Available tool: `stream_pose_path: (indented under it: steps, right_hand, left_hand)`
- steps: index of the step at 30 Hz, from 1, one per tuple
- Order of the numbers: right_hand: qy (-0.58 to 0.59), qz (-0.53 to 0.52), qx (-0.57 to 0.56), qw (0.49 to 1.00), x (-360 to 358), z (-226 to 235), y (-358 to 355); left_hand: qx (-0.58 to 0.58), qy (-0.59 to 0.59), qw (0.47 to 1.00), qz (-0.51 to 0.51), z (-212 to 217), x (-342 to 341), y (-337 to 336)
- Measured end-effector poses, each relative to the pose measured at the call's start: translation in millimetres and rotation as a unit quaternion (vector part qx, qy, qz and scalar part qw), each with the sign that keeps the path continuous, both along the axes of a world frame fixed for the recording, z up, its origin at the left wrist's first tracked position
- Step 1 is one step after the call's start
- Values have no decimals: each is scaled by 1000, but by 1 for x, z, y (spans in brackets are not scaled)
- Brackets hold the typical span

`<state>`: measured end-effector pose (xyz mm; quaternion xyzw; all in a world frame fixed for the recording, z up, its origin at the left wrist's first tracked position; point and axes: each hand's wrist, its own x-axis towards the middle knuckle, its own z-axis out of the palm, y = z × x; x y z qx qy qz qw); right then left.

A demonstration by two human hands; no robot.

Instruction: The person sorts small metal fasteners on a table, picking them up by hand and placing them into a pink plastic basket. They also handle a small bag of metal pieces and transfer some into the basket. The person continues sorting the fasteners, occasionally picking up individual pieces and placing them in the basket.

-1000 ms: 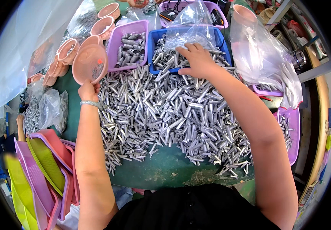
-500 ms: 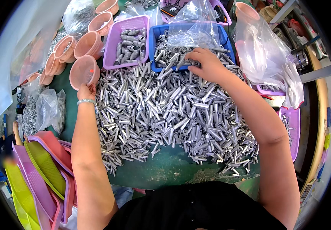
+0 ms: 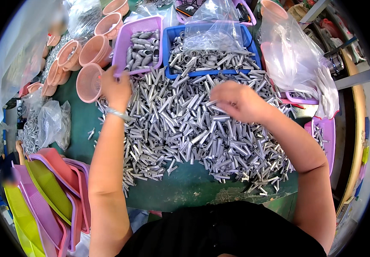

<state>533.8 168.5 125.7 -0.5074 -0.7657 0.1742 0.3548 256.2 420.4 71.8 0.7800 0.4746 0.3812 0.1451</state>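
A big heap of short grey metal tubes (image 3: 193,128) covers the green table (image 3: 185,188). My right hand (image 3: 238,100) hovers over the middle of the heap with its fingers curled around a few tubes; it is a little blurred. My left hand (image 3: 115,88) is at the heap's far left edge, fingers closed at the near left corner of a purple tray (image 3: 125,43) that holds curved metal pieces. A pink round basket (image 3: 88,81) sits just left of that hand. Behind the heap a blue tray (image 3: 170,51) holds more tubes under a clear plastic bag (image 3: 219,30).
Several pink baskets (image 3: 82,47) are stacked at the far left. Clear bags (image 3: 292,55) lie at the right over another purple tray (image 3: 328,132). Flat pink, purple and yellow trays (image 3: 48,188) lean at the near left. A bag of metal parts (image 3: 52,124) lies beside them.
My right hand has pulled back from the blue tray to the middle of the heap. My left hand has left the pink basket, which now rests on the table, and moved right to the purple tray.
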Motion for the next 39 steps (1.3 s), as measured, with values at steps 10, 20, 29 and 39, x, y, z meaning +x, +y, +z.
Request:
stream_pose_path:
  steps: [10,20,29,39]
  right_hand:
    - [-342,-280,-63,895,51,-27,54]
    - [-216,-236,-52,946,72,-29,38]
    - [-168,-217,84,958,81,-39,14]
    - [-199,-156,22,967,39,19,-62]
  left_hand:
    - [17,278,941,-193,22,139,-77]
    - [-23,209,961,-178,20,128,-79]
    - [15,248,953,-172,24,135,-86]
    - [31,137,954,-266,27,113,-104]
